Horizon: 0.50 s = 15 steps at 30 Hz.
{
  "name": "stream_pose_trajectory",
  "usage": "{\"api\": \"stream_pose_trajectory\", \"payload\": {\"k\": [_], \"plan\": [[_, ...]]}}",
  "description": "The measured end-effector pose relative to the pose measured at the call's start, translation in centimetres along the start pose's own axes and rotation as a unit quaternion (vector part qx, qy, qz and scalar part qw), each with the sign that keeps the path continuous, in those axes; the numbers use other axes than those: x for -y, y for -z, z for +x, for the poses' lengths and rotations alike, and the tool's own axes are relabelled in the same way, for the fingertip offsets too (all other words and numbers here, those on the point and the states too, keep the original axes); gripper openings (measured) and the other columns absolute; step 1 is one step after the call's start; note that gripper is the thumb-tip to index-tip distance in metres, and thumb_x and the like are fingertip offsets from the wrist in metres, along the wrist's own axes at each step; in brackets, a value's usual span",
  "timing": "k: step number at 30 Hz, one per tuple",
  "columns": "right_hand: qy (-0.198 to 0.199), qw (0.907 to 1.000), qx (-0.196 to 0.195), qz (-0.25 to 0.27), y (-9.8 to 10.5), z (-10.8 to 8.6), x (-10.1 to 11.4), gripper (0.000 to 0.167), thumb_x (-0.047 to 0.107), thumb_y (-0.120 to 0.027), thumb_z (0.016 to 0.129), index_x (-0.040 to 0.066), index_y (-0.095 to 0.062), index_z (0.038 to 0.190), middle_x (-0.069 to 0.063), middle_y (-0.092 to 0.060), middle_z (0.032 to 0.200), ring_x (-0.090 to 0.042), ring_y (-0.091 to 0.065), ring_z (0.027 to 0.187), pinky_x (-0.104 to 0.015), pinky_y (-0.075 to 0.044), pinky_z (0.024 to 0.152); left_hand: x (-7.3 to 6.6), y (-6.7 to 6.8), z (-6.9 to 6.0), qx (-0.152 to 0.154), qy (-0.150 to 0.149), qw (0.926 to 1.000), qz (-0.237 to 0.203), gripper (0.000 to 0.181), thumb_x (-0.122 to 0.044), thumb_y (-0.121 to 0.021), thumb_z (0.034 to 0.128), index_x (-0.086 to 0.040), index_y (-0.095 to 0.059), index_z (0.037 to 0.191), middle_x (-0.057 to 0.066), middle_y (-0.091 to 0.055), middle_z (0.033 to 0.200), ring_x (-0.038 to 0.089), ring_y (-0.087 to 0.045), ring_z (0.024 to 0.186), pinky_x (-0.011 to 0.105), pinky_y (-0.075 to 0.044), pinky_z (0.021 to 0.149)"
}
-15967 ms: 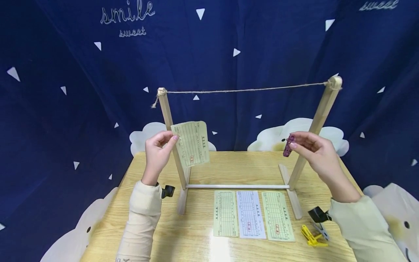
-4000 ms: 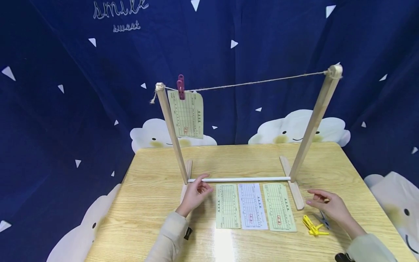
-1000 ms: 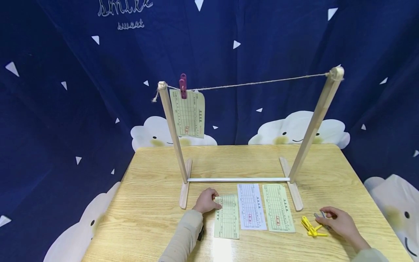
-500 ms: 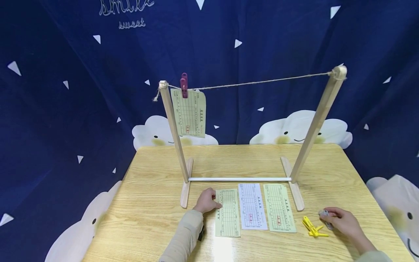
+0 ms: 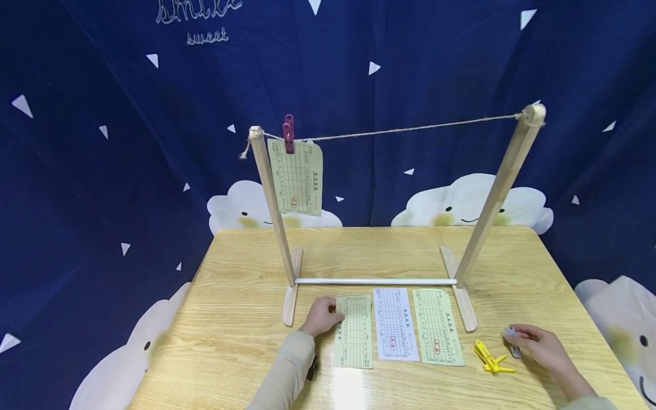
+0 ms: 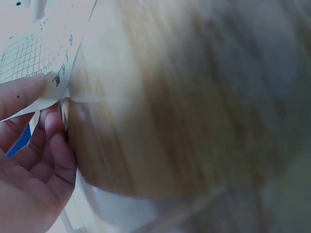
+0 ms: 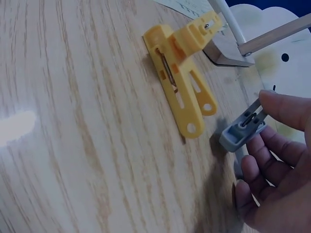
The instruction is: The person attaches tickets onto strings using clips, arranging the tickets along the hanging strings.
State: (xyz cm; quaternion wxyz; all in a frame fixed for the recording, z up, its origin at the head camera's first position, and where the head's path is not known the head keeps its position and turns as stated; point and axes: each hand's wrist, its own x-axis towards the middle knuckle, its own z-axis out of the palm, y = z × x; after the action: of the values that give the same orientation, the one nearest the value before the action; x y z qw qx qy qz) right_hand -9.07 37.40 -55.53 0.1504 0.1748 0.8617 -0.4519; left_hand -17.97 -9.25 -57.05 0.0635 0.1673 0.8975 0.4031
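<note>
My left hand [image 5: 322,316] pinches the left edge of the leftmost green slip [image 5: 353,336]; in the left wrist view the thumb lies on top of the paper [image 6: 24,56] and the fingers are curled beneath. My right hand [image 5: 544,348] holds a grey clothespin [image 5: 512,341] between thumb and fingers, just right of the yellow clothespins [image 5: 490,359]. The right wrist view shows the grey clothespin [image 7: 243,127] gripped by its handle end. A white-violet slip [image 5: 396,324] and another green slip [image 5: 438,327] lie side by side to the right of the left hand.
Behind the slips stands a wooden frame with a white crossbar [image 5: 374,281], two posts and a string [image 5: 389,132]. A green slip [image 5: 297,182] hangs near the left post [image 5: 271,210] under a purple clothespin [image 5: 289,135]. A blue patterned curtain [image 5: 359,57] is behind.
Since the earlier frames, the purple clothespin and a slip have gone onto the string. My left hand has come to pinch the leftmost slip, and my right hand has taken hold of the grey clothespin.
</note>
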Motion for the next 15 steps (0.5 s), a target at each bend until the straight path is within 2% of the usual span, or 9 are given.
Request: {"api": "stream_pose_trajectory", "payload": {"k": [2,5,7,11,15], "plan": [[0.008,1.0,-0.001,-0.005,0.0,0.0,0.0,0.076,0.044,-0.061,0.083,-0.014,-0.039,0.127,-0.009,-0.06,0.101,-0.001,-0.047,0.082,-0.037,-0.042,0.077,0.0,0.1,-0.1,-0.002,-0.005,0.9999,-0.01,0.004,-0.003,-0.067,0.0756,-0.001,-0.068,0.078,-0.004,-0.051,0.057,0.006,-0.039,0.051,0.02,-0.035,0.049],[0.019,0.9998,-0.001,-0.01,-0.1,-0.1,-0.1,0.074,0.043,-0.061,0.084,-0.014,-0.039,0.128,-0.008,-0.059,0.103,0.004,-0.046,0.079,-0.026,-0.043,0.07,0.1,0.2,-0.3,-0.006,-0.017,0.9996,-0.02,0.002,-0.001,-0.067,0.0755,-0.001,-0.067,0.074,-0.003,-0.048,0.054,0.005,-0.037,0.048,0.019,-0.034,0.046],[0.025,0.9997,0.001,-0.002,-0.1,-0.2,0.0,0.072,0.04,-0.059,0.086,-0.014,-0.037,0.128,-0.007,-0.059,0.103,0.007,-0.046,0.078,-0.023,-0.044,0.067,0.2,0.3,-0.5,-0.006,-0.025,0.9993,-0.027,0.003,0.0,-0.066,0.0754,-0.001,-0.066,0.072,-0.003,-0.047,0.054,0.004,-0.036,0.047,0.018,-0.033,0.046],[0.043,0.9985,0.01,0.032,-0.3,-0.7,0.4,0.069,0.034,-0.056,0.09,-0.016,-0.031,0.13,-0.005,-0.061,0.102,0.011,-0.048,0.076,-0.024,-0.048,0.067,0.2,0.6,-0.9,-0.004,-0.032,0.9983,-0.048,0.005,0.002,-0.065,0.0765,-0.002,-0.067,0.075,-0.003,-0.049,0.057,0.004,-0.038,0.049,0.019,-0.034,0.046],[0.065,0.9958,0.013,0.064,-0.6,-1.1,0.7,0.064,0.029,-0.054,0.092,-0.015,-0.029,0.131,0.005,-0.065,0.095,0.009,-0.052,0.078,-0.023,-0.049,0.068,-0.2,1.0,-1.1,-0.007,-0.041,0.997,-0.065,0.01,0.002,-0.064,0.0786,-0.001,-0.063,0.069,-0.001,-0.05,0.056,0.004,-0.04,0.048,0.019,-0.037,0.046]]}}
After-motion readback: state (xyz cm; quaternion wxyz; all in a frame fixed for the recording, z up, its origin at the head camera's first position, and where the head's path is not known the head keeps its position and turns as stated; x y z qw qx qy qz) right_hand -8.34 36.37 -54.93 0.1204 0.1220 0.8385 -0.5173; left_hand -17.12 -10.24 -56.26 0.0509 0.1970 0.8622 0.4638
